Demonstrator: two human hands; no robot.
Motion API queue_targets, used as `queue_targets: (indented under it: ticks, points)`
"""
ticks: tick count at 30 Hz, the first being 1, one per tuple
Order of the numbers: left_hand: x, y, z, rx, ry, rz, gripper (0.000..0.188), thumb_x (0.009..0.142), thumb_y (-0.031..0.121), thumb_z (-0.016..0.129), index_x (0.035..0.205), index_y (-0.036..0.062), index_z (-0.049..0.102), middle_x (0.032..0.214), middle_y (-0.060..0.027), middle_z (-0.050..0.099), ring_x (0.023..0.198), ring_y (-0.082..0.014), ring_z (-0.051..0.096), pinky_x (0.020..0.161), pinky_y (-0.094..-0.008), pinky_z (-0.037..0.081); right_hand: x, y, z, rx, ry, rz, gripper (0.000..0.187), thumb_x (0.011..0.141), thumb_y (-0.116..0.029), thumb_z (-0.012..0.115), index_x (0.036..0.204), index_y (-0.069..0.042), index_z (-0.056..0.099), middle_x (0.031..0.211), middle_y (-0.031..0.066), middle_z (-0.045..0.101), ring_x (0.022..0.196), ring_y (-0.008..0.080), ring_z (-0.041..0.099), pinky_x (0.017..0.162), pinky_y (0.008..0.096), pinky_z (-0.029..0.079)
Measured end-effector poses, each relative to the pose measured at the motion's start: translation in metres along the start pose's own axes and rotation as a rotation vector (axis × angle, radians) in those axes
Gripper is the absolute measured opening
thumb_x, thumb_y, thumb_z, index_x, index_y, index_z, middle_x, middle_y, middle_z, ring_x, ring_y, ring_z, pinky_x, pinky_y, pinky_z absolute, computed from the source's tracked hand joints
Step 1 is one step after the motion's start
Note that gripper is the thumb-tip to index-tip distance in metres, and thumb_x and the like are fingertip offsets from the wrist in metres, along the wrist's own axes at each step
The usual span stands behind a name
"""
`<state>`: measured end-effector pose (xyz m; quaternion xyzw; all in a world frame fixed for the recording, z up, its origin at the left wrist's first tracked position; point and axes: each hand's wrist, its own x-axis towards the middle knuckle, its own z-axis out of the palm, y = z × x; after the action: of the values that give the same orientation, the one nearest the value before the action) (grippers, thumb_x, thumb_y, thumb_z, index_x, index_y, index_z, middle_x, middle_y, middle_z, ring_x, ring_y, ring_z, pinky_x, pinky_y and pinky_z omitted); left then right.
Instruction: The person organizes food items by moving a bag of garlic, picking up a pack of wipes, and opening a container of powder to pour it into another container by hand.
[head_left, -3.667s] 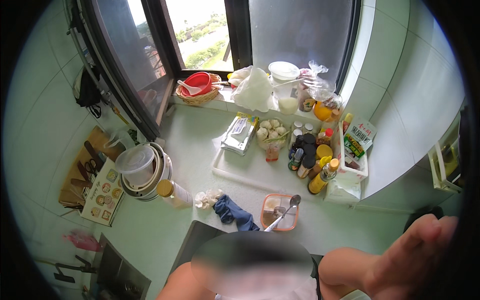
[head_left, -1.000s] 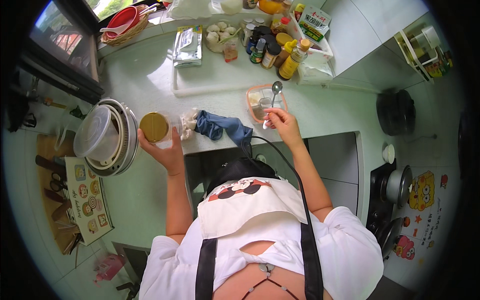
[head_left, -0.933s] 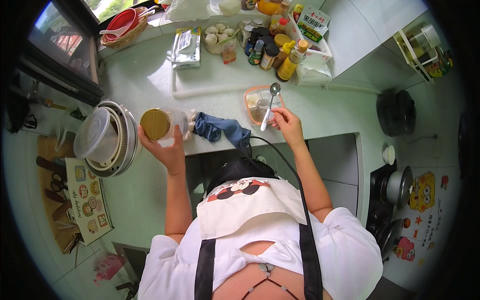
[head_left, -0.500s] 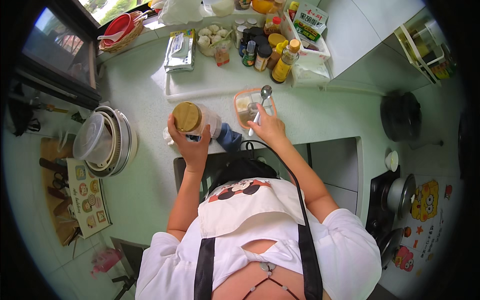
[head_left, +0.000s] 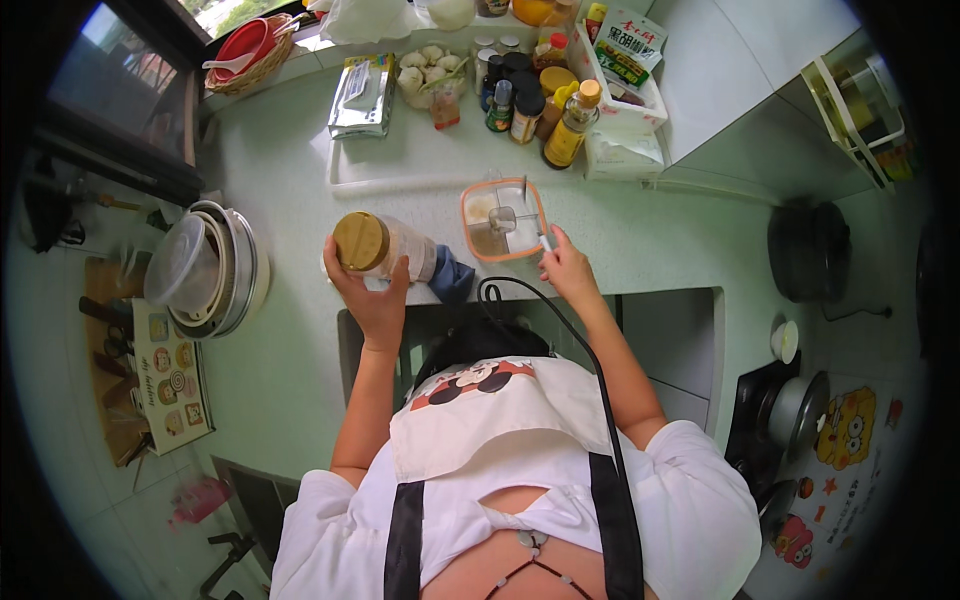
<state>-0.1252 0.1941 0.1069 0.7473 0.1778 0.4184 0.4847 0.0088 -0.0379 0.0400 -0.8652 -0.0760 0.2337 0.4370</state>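
My left hand is wrapped round a clear jar with a gold lid, tilted on its side near the counter's front edge. A bunched blue cloth lies against the jar's base. To the right sits a clear divided container with an orange rim; its left compartments show pale and brownish contents. My right hand, at the container's front right corner, closes its fingers on the white handle of a spoon. The spoon's metal part, seen edge-on, runs along the container's right side.
Behind stands a white tray with seasoning bottles, garlic and a flat packet. Stacked bowls and strainers are at the left. In front is the sink opening; a pot stands at the right. A black cable hangs nearby.
The right hand has shifted right and slightly nearer, turning the spoon from diagonally across the container to its right side. The left hand keeps its hold on the jar.
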Motion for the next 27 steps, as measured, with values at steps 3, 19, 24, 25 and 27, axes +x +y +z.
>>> queue_targets:
  ticks: [3,19,24,25,27]
  points:
    - [-0.004,0.003,0.002,0.031,-0.013,-0.023,0.089,0.065,-0.007,0.066,0.133,0.0071,0.011,0.129,-0.013,0.026,0.119,-0.0246,0.035,0.1,-0.0359,0.029,0.008,0.021,-0.003,-0.044,0.057,-0.086,0.042,0.079,-0.015,0.045,0.12,-0.005,0.044,0.072,0.0118,0.063,0.062,0.0198,0.062,0.061,0.032,0.048]
    - [-0.019,0.003,0.015,0.034,0.02,-0.049,0.089,0.065,-0.006,0.066,0.133,0.007,0.01,0.129,-0.0131,0.028,0.119,-0.0244,0.035,0.1,-0.0356,0.029,0.023,0.0,-0.008,-0.103,-0.062,-0.064,0.027,0.083,-0.025,0.047,0.093,-0.003,0.058,0.065,0.0067,0.063,0.067,0.0197,0.061,0.064,0.0317,0.046]
    - [-0.023,0.002,0.014,0.012,0.068,-0.045,0.087,0.062,0.0,0.07,0.131,0.003,0.016,0.128,-0.0137,0.027,0.118,-0.0241,0.034,0.099,-0.0354,0.029,0.031,0.008,-0.012,-0.012,-0.041,-0.077,0.024,0.084,-0.023,0.045,0.086,-0.003,0.059,0.064,0.005,0.063,0.061,0.0167,0.056,0.06,0.0304,0.043]
    - [-0.023,0.002,0.014,0.003,0.068,-0.041,0.087,0.062,0.0,0.07,0.131,0.0031,0.016,0.128,-0.0137,0.027,0.118,-0.0241,0.035,0.099,-0.0354,0.029,0.031,0.007,-0.014,0.015,-0.048,-0.067,0.024,0.084,-0.023,0.045,0.086,-0.003,0.059,0.064,0.0047,0.063,0.06,0.0159,0.055,0.06,0.0301,0.043]
    - [-0.024,0.002,0.014,-0.015,0.069,-0.034,0.088,0.062,0.0,0.07,0.131,0.0034,0.016,0.128,-0.0138,0.027,0.118,-0.0241,0.035,0.099,-0.0355,0.029,0.031,0.005,-0.016,0.073,-0.054,-0.048,0.023,0.084,-0.021,0.045,0.085,-0.003,0.059,0.065,0.0038,0.063,0.058,0.0134,0.052,0.058,0.0284,0.041]
